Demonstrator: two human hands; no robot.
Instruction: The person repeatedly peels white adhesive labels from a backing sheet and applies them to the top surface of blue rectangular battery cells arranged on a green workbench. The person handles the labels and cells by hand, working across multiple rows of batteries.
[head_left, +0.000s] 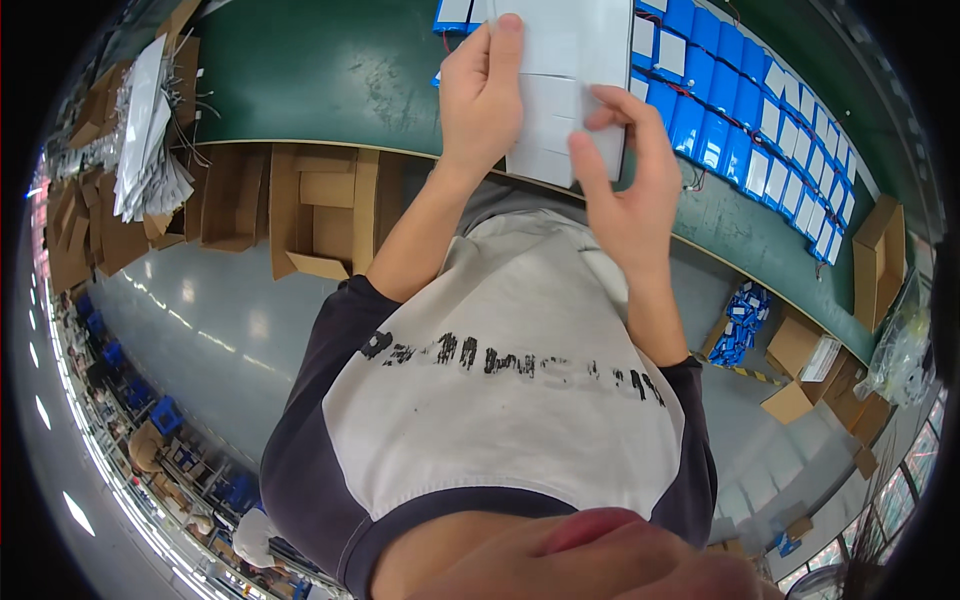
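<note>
A white sheet of blank labels (548, 112), crossed by several thin lines, is held over the front edge of the green table. My left hand (482, 100) grips its left side, the thumb lying on top and the other fingers hidden behind. Over the sheet's right side is my right hand (640, 165), its thumb and forefinger bent and apart with nothing visible between them. Whether its fingertips touch the sheet I cannot tell. Just beyond that hand, blue shrink-wrapped battery packs (722, 85) stand in rows, many with a white label on top.
The green table (320, 80) curves across the view. A bundle of white strips (148, 140) hangs at its left end. Cardboard boxes (325, 205) sit below the front edge. To the right are a box of small blue packs (742, 322) and an open carton (878, 255).
</note>
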